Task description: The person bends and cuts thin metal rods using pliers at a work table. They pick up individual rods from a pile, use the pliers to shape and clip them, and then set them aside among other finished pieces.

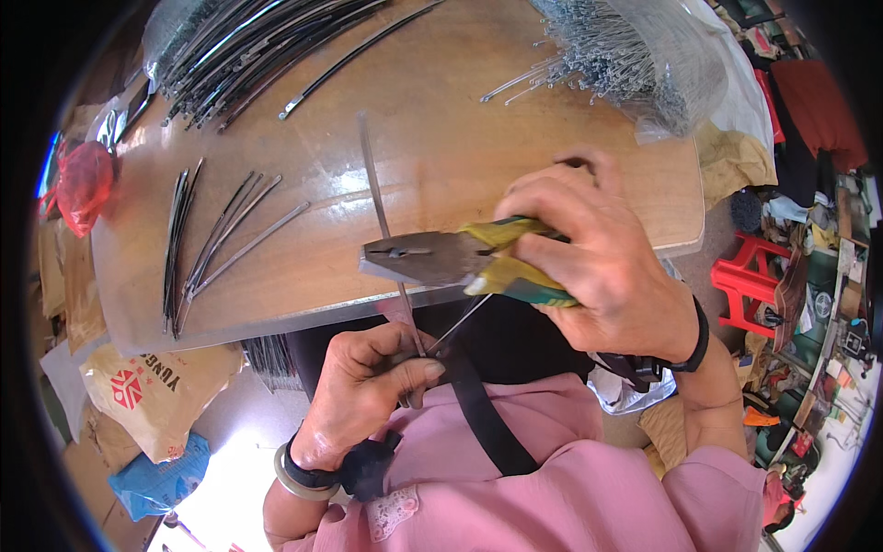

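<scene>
My left hand (363, 382) is closed at the near table edge, pinching a long thin metal strip (373, 175) that stands up and slants away over the table. A thin wire (463, 322) also runs up from the same fingers toward the pliers. Wrapped round the yellow-and-green handles of a pair of pliers (428, 258) is my right hand (602, 262). The plier jaws point left and lie across the strip in the picture; whether they grip it I cannot tell. The right hand is slightly blurred.
Several dark strips (221, 235) lie on the wooden table (276, 285), left side. A large bundle of strips (267, 64) is at the far left, and thin looped-end wires (598, 64) in plastic at the far right. A red stool (754, 281) stands right; a printed bag (161, 391) lies lower left.
</scene>
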Action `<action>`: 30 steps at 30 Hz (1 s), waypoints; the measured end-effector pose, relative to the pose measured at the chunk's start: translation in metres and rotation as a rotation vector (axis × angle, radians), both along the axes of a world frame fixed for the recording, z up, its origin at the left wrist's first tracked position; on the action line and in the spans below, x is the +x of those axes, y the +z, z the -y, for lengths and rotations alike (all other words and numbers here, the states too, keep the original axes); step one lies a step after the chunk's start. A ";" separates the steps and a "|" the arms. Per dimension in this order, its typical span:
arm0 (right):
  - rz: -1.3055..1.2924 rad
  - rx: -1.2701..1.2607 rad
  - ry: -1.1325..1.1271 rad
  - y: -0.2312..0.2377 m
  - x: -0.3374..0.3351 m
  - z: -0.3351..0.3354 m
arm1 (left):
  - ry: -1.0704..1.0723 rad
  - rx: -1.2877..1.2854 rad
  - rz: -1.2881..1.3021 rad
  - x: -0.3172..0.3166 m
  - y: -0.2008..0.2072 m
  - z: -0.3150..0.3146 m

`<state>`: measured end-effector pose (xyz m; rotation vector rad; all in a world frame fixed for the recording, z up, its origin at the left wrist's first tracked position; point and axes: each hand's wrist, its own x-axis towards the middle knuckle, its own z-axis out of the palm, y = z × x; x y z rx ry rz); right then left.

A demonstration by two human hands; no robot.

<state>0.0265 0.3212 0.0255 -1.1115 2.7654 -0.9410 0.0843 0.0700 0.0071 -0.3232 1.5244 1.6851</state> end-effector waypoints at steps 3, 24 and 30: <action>0.014 -0.010 0.036 -0.014 0.001 0.004 | -0.007 -0.008 -0.001 0.002 -0.003 0.001; -0.170 -0.064 -0.039 -0.009 0.011 0.019 | 0.210 0.286 0.274 -0.011 -0.001 -0.016; 0.100 -0.069 -0.168 -0.005 0.033 -0.009 | 0.403 0.304 0.061 0.000 -0.001 -0.016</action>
